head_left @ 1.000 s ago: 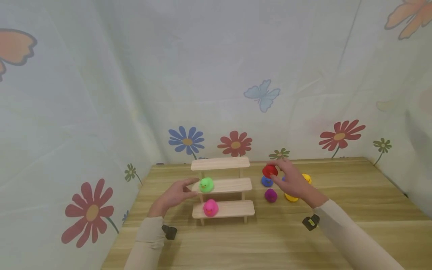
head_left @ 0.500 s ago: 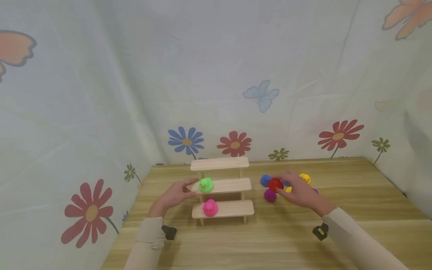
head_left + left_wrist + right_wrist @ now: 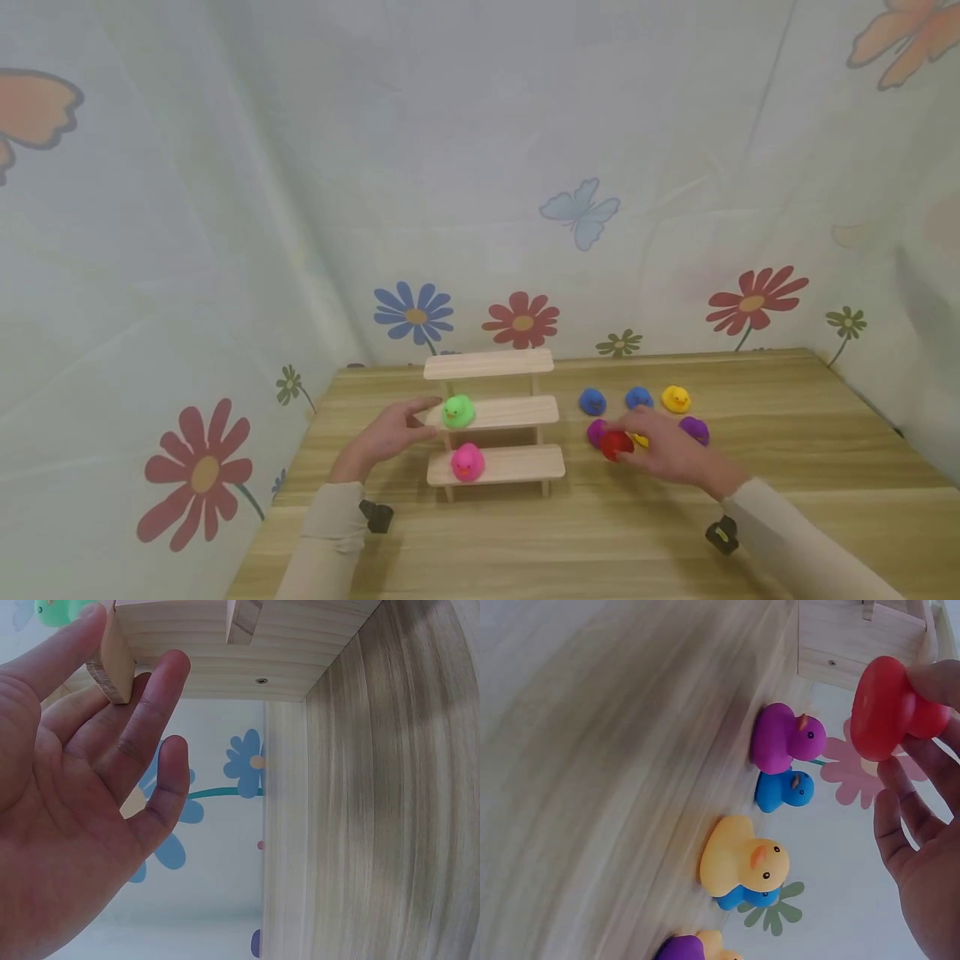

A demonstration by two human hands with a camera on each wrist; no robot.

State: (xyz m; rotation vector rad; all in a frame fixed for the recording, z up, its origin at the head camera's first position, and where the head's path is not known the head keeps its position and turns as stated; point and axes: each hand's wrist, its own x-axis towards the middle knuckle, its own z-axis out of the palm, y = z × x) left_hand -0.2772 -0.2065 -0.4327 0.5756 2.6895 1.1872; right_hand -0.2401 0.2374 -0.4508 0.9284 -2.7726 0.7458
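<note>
Carried toward the near side since the earlier head frames, the red duck [image 3: 617, 447] is now hanging above the table [image 3: 480, 550], to the right of the wooden stand [image 3: 513, 412]. The right hand [image 3: 670, 447] is gripping it between thumb and fingers, the fingers partly hiding its head. From the head view the red duck is partly covering the magenta duck [image 3: 597, 432], while the right wrist view is showing the two apart.

With the right hand shifting nearer, two blue ducks [image 3: 592, 402] and a far yellow duck [image 3: 677, 399] are now showing more fully, all sitting toward the far side of the table. A purple duck [image 3: 694, 430] is resting farther right, beyond the right hand, and a nearer yellow duck [image 3: 640, 439] is mostly hiding behind that hand.

Over on the left, the left hand [image 3: 390, 432] is staying at the left end of the stand's middle tier, pinching the board's end between thumb and fingers. Just beside its fingertips, a green duck [image 3: 459, 411] is sitting at the left of that tier. Below and nearer, a pink duck [image 3: 468, 462] is sitting toward the left of the lowest tier.
</note>
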